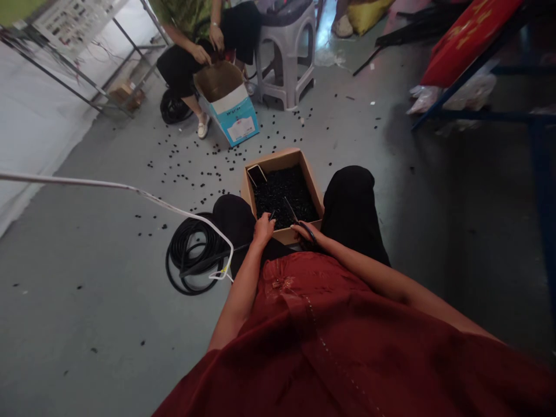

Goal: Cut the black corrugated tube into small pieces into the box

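My left hand [263, 228] is closed around a black rubber hose [207, 264], whose short end pokes out past the fingers. The hose runs back beside my left thigh to a coil [174, 246] on the floor. In my right hand [313, 234] is a pair of scissors [291, 207], with blades apart and pointing away from me over the box. Between my knees stands an open cardboard box [309, 180] holding many small black cut pieces [284, 188]. A phone-like dark rectangle with a pale edge [256, 175] leans in its far left corner.
Small black bits [208, 174] lie scattered on the grey floor. A white cable [160, 202] crosses at left. Ahead, a seated person [186, 35] has both hands at a blue-and-white box [237, 119], beside a plastic stool [284, 63]. A blue metal frame [486, 116] stands at right.
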The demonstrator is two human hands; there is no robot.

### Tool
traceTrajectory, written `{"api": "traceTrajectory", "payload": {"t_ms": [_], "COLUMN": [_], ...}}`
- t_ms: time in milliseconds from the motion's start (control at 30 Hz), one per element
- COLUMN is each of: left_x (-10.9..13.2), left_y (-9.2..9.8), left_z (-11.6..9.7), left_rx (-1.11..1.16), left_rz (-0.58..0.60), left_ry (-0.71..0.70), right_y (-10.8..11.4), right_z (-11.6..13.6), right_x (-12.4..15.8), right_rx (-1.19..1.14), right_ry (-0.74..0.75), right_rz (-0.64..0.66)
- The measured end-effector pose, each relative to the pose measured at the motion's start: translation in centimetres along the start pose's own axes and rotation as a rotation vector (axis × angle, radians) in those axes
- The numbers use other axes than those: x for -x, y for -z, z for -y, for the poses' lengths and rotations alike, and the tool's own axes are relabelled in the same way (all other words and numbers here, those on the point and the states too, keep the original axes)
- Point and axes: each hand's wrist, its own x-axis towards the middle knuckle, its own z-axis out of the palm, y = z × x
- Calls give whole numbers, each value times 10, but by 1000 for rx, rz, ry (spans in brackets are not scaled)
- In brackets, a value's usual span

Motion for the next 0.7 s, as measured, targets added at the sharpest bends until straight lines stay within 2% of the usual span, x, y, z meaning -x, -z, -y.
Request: {"api": "traceTrajectory", "payload": {"t_ms": [267, 467, 700], "left_x": [0, 1, -13], "left_y": [3, 6, 12], "left_z": [-1, -13, -23], "left_rx": [11, 2, -22], "left_rz": [10, 22, 66], "left_ry": [-46, -50, -111], "right_y": [2, 12, 22], "right_z": [4, 17, 27], "right_x": [9, 17, 24], "right_rx": [-104, -70, 5], "right_ry": [42, 44, 53], "right_rz": [81, 58, 92]}}
